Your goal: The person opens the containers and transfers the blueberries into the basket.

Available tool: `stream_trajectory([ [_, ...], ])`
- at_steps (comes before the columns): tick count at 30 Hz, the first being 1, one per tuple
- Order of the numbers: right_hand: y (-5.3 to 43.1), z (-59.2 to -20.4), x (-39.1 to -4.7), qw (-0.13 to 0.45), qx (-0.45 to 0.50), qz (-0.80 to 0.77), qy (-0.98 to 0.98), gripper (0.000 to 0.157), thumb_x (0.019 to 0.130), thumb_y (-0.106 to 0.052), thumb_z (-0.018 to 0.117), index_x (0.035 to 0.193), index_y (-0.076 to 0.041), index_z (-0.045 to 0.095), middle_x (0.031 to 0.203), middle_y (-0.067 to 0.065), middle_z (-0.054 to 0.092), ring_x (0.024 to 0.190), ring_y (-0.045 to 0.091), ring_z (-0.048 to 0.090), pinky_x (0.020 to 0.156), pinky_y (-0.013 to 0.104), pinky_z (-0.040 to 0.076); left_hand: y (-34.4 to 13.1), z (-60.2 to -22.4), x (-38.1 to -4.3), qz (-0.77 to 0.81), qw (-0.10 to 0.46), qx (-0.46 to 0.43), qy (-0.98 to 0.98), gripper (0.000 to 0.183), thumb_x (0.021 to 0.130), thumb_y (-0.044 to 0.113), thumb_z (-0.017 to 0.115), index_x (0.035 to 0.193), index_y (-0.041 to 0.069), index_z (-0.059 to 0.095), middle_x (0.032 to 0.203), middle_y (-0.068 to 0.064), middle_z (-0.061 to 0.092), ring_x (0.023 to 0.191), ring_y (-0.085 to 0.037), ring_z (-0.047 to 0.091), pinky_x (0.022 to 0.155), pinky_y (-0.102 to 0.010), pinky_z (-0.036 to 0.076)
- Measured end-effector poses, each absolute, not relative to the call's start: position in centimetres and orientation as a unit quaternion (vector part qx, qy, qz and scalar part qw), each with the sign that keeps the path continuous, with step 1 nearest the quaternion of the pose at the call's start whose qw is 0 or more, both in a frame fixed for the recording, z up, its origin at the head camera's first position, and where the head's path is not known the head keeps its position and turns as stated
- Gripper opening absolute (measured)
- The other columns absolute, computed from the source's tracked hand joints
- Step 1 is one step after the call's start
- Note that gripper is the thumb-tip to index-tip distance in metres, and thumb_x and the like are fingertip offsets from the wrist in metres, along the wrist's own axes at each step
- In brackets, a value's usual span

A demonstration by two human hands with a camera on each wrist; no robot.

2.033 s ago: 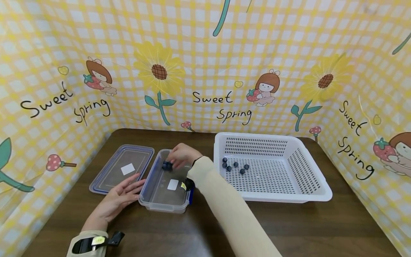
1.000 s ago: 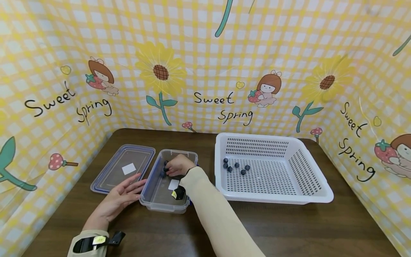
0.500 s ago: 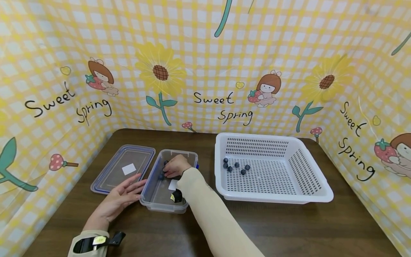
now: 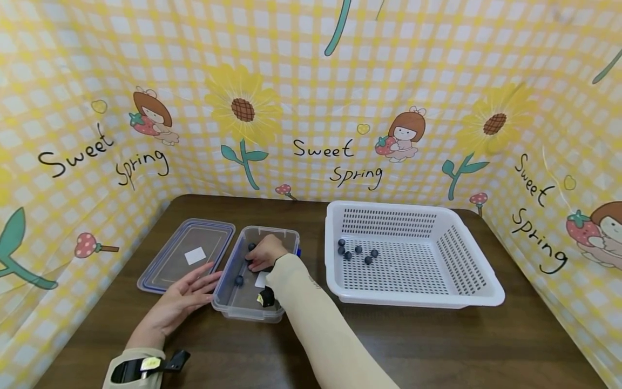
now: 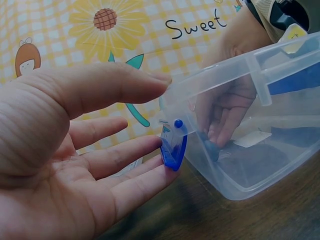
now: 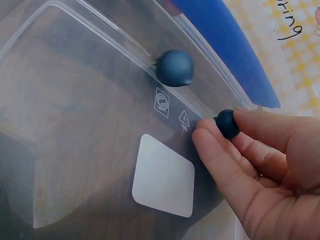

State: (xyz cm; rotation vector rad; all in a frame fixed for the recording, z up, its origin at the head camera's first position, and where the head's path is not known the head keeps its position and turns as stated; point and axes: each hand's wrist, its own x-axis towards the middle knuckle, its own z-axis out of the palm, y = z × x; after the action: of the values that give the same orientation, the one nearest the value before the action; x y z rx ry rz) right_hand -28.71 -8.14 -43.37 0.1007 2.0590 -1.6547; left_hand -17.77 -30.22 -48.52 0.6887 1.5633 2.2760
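My right hand point(image 4: 264, 253) reaches into a clear plastic box point(image 4: 243, 313), fingers curled. In the right wrist view a dark blueberry point(image 6: 227, 124) shows between its thumb tip and fingers. Another blueberry point(image 4: 239, 280) lies on the box floor near its left wall, nearer the front. One more blueberry point(image 4: 251, 246) sits just beyond the right hand. My left hand point(image 4: 187, 297) lies along the box's left side with fingers spread and nearly straight. Its fingertips touch the blue latch point(image 5: 175, 145).
A white perforated basket point(image 4: 423, 300) with several blueberries point(image 4: 358, 249) at its left end stands to the right. The box's blue-edged lid point(image 4: 170, 265) lies flat at the left. Patterned cloth point(image 4: 311, 108) walls surround the brown table point(image 4: 389, 346).
The right hand has come lower and slightly nearer in the box. Berries bunched at its fingers have separated, one rolling toward the front left. The left hand has barely moved.
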Motion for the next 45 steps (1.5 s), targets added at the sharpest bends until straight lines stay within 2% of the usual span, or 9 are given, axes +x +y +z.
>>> stream_trajectory([
  [11, -7.7, -43.5, -29.2, 0.266, 0.017, -0.606, 0.749, 0.014, 0.089, 0.007, 0.067, 0.077, 0.008, 0.062, 0.098, 0.035, 0.067, 0.091, 0.038, 0.071, 0.076, 0.039, 0.059, -30.3, -48.5, -17.8, 0.789, 0.144, 0.234, 0.550, 0.064, 0.096, -0.017, 0.047, 0.150, 0.017, 0.041, 0.138, 0.002, 0.058, 0.126, -0.011, 0.055, 0.096, -0.027, 0.050],
  [16, -7.1, -43.8, -29.8, 0.292, 0.015, -0.618, 0.730, 0.011, 0.090, 0.006, 0.067, 0.081, 0.010, 0.065, 0.086, 0.030, 0.070, 0.076, 0.031, 0.074, 0.072, 0.036, 0.060, -30.3, -48.6, -17.7, 0.788, 0.146, 0.232, 0.551, 0.065, 0.096, -0.017, 0.047, 0.151, 0.017, 0.041, 0.138, 0.002, 0.058, 0.126, -0.011, 0.055, 0.096, -0.027, 0.049],
  [21, -6.4, -43.6, -30.4, 0.329, 0.019, -0.637, 0.697, 0.009, 0.093, 0.005, 0.065, 0.086, 0.011, 0.067, 0.072, 0.018, 0.067, 0.060, 0.019, 0.067, 0.074, 0.034, 0.059, -30.2, -48.6, -17.8, 0.789, 0.149, 0.230, 0.550, 0.064, 0.096, -0.016, 0.047, 0.148, 0.020, 0.044, 0.138, 0.002, 0.059, 0.126, -0.011, 0.055, 0.096, -0.027, 0.049],
  [27, -5.9, -42.5, -31.0, 0.360, 0.014, -0.665, 0.654, 0.011, 0.095, 0.006, 0.061, 0.086, 0.010, 0.066, 0.074, 0.017, 0.065, 0.064, 0.021, 0.066, 0.087, 0.038, 0.056, -30.2, -48.3, -17.8, 0.786, 0.148, 0.233, 0.553, 0.063, 0.096, -0.016, 0.046, 0.146, 0.022, 0.046, 0.138, 0.002, 0.058, 0.126, -0.011, 0.055, 0.096, -0.027, 0.049],
  [30, -5.5, -42.0, -31.2, 0.367, 0.002, -0.675, 0.640, 0.011, 0.096, 0.005, 0.060, 0.089, 0.010, 0.066, 0.075, 0.018, 0.065, 0.066, 0.022, 0.067, 0.082, 0.036, 0.057, -30.1, -48.4, -17.8, 0.785, 0.146, 0.231, 0.555, 0.063, 0.096, -0.016, 0.047, 0.149, 0.018, 0.043, 0.138, 0.002, 0.059, 0.126, -0.011, 0.055, 0.096, -0.027, 0.050],
  [34, -4.9, -41.1, -31.3, 0.369, -0.006, -0.685, 0.629, 0.010, 0.096, 0.005, 0.060, 0.094, 0.011, 0.067, 0.078, 0.018, 0.066, 0.068, 0.023, 0.068, 0.075, 0.033, 0.059, -30.2, -48.5, -17.8, 0.791, 0.148, 0.233, 0.546, 0.063, 0.096, -0.016, 0.046, 0.148, 0.020, 0.044, 0.138, 0.001, 0.058, 0.126, -0.011, 0.055, 0.096, -0.028, 0.050],
  [38, -4.3, -39.9, -31.4, 0.377, -0.021, -0.688, 0.620, 0.009, 0.096, 0.006, 0.059, 0.096, 0.011, 0.067, 0.080, 0.018, 0.067, 0.069, 0.024, 0.069, 0.074, 0.034, 0.059, -30.2, -48.7, -17.7, 0.799, 0.154, 0.241, 0.529, 0.064, 0.096, -0.018, 0.045, 0.146, 0.022, 0.046, 0.139, 0.001, 0.058, 0.127, -0.012, 0.054, 0.096, -0.028, 0.049],
  [45, -2.5, -37.6, -32.1, 0.365, -0.039, -0.695, 0.619, 0.011, 0.096, 0.007, 0.058, 0.101, 0.013, 0.066, 0.082, 0.020, 0.068, 0.072, 0.025, 0.070, 0.071, 0.033, 0.060, -30.3, -48.6, -17.8, 0.800, 0.153, 0.242, 0.528, 0.064, 0.096, -0.018, 0.045, 0.148, 0.020, 0.045, 0.139, 0.000, 0.058, 0.127, -0.012, 0.055, 0.096, -0.028, 0.049],
])
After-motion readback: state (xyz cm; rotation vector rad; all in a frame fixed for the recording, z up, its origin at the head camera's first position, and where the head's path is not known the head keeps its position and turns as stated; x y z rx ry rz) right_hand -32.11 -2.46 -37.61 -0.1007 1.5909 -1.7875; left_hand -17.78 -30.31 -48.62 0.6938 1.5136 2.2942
